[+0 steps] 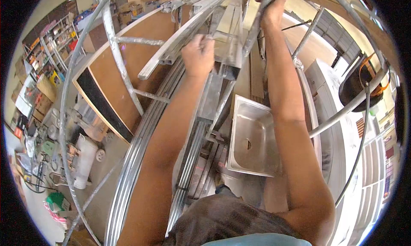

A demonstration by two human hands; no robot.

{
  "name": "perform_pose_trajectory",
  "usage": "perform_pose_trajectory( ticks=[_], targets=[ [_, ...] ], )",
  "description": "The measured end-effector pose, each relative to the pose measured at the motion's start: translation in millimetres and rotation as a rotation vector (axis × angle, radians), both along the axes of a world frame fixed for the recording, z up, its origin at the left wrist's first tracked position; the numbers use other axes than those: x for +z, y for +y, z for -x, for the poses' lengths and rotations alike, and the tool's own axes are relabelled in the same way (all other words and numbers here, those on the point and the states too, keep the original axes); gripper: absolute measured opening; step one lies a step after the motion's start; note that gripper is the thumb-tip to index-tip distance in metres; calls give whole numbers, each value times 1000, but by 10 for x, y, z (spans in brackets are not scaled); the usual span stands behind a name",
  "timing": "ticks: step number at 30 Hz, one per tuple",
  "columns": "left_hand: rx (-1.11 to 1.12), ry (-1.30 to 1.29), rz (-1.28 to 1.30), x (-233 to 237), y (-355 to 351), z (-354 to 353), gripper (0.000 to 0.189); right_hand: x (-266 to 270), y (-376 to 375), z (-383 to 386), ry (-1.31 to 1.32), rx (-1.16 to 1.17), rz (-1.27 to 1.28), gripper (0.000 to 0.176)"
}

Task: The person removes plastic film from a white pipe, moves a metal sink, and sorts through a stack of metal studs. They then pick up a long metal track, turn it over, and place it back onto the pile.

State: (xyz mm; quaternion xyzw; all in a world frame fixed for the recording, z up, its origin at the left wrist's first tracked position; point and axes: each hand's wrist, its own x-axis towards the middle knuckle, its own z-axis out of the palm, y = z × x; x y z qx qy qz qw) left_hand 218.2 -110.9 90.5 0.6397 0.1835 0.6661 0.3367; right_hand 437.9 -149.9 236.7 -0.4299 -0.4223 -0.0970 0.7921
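Observation:
My left hand [198, 55] is raised in the middle of the view, its fingers curled and slightly blurred. It is right beside the end of a rectangular metal tube [229, 59]; whatever the fingers hold is hidden. Higher up and to the right, my right hand [274, 12] wraps around a grey, worn metal pole [258, 22]; part of its grip is cut off by the top edge. Long pale metal profiles [180, 36] lie on the rack to the left of the tube. More shiny metal lengths [139, 149] run down past my left forearm.
A stainless steel sink [252, 136] is below my right forearm. Scaffold-like frame pipes [117, 53] stand at left, another pipe [342, 111] at right. A brown panel [132, 59] leans behind them. Tools and clutter [51, 147] cover the floor at left. A black round container [359, 85] hangs at right.

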Motion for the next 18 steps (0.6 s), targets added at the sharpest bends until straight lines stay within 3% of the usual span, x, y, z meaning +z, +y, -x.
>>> perform_pose_trajectory(
  ticks=[1,2,3,4,5,6,8,9,10,11,13,16,17,18],
  targets=[
    [37,45,-9,-4,0,12,30,-7,47,-91,46,45,41,73],
    [77,90,-21,-17,13,15,30,128,-226,314,318,405,126,70],
    [231,205,-126,11,-45,89,30,-50,27,-87,194,341,102,57],
    [392,309,-241,120,-136,154,30,-95,-47,108,192,358,135,67],
    [345,380,-167,216,-259,180,33,-378,548,-522,54,291,242,57],
    [292,459,-83,267,-418,196,37,-563,846,-678,-54,277,281,49],
    [434,738,-298,385,-677,156,54,-926,1420,-965,-269,244,335,34],
    [474,879,-318,424,-828,124,65,-783,1350,-843,-372,270,757,53],
    [511,1029,-324,442,-949,71,77,-914,1530,-887,-521,262,708,53],
    [513,1049,-309,430,-990,10,77,-823,1302,-753,-559,399,808,55],
    [521,1332,-282,404,-1029,-39,87,-891,1380,-692,-730,307,997,58],
    [537,1321,-257,444,-1043,-59,83,-544,1768,-968,-708,375,1639,72],
    [549,1288,-223,445,-1043,-78,74,-745,1879,-1014,-897,185,1442,70],
    [558,1292,-224,441,-1043,-90,74,-772,1848,-1009,-857,161,1385,69]
  ],
)
